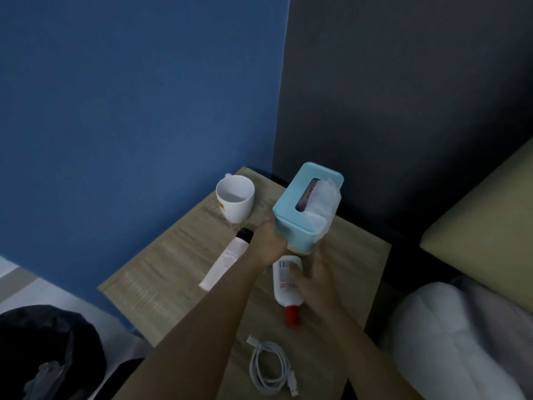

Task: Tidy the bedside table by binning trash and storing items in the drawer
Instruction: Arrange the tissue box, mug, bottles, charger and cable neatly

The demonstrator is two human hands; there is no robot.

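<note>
A light blue tissue box (297, 209) with a white tissue sticking out is tilted above the wooden bedside table (161, 272). My left hand (266, 241) holds its near left side and my right hand (315, 269) grips its near right bottom corner. Below the box lie a white tube with a black cap (227, 258) and a white bottle with a red cap (285, 284). A white mug (235, 197) stands at the table's far left corner. A coiled white cable (271, 368) lies near the front edge.
A black bin with a dark liner (43, 356) stands on the floor at the lower left. A bed with a white pillow (455, 342) and a beige headboard (490, 220) is on the right. Blue and dark grey walls meet behind the table.
</note>
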